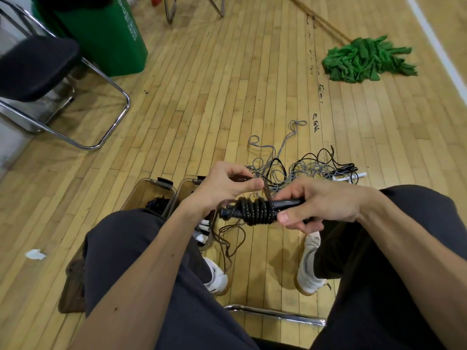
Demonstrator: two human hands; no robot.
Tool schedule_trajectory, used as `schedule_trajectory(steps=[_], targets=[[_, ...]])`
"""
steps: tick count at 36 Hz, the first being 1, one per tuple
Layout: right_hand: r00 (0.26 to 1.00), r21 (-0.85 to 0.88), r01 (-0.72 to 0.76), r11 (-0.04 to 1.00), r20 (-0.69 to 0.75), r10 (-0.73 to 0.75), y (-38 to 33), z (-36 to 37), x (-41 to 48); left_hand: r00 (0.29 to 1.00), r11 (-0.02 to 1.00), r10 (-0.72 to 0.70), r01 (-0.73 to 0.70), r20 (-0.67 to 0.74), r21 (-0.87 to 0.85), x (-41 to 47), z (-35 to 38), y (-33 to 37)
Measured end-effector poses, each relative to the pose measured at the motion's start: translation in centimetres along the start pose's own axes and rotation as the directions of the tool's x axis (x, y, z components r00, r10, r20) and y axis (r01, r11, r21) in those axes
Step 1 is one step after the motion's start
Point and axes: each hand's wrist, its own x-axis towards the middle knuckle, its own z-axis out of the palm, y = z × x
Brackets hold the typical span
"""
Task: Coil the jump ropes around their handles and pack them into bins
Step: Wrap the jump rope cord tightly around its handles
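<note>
My right hand (321, 200) grips the black handles (288, 204) of a jump rope, held level above my knees. Several turns of black rope (257, 210) are coiled around the handles. My left hand (225, 185) pinches the blurred free strand just above the coil; a loose length of it (227, 238) hangs down between my legs. A tangle of grey and black jump ropes (303, 168) lies on the wood floor beyond my hands. Two brown translucent bins (151, 188) stand by my left knee; the left one holds a dark coiled rope (158, 203), the other white handles (203, 232).
A black chair with chrome frame (75, 97) stands at the left, a green bin (106, 36) behind it. A green mop (366, 59) lies at the far right. A brown lid (73, 286) sits by my left leg, a scrap of white paper (35, 253) beside it.
</note>
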Motion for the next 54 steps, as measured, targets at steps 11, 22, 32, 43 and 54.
schedule_trajectory(steps=[11, 22, 32, 43, 54], targets=[[0.937, 0.031, 0.178, 0.984, -0.310, -0.160, -0.1, 0.1, 0.1, 0.997, 0.998, -0.056, 0.056, 0.048, 0.008, -0.2, 1.0, 0.0], [0.784, -0.023, 0.131, 0.991, -0.609, -0.118, 0.3, -0.5, 1.5, 0.991, 0.995, -0.089, 0.093, 0.101, -0.034, 0.2, 2.1, -0.5], [0.656, -0.368, -0.286, 0.885, -0.749, -0.099, 2.4, -1.6, 3.1, 0.970, 0.984, -0.158, 0.140, 0.184, 0.106, -0.4, 2.4, -1.0], [0.556, -0.443, -0.555, 0.705, -0.827, -0.081, 3.1, -1.9, 3.9, 0.983, 0.961, -0.114, 0.072, 0.145, 0.267, -1.0, 2.3, -0.6], [0.611, -0.452, -0.697, 0.557, -0.781, 0.130, 4.5, -2.1, 4.7, 0.989, 0.805, 0.110, -0.146, 0.097, 0.576, -1.7, 1.7, 0.0]])
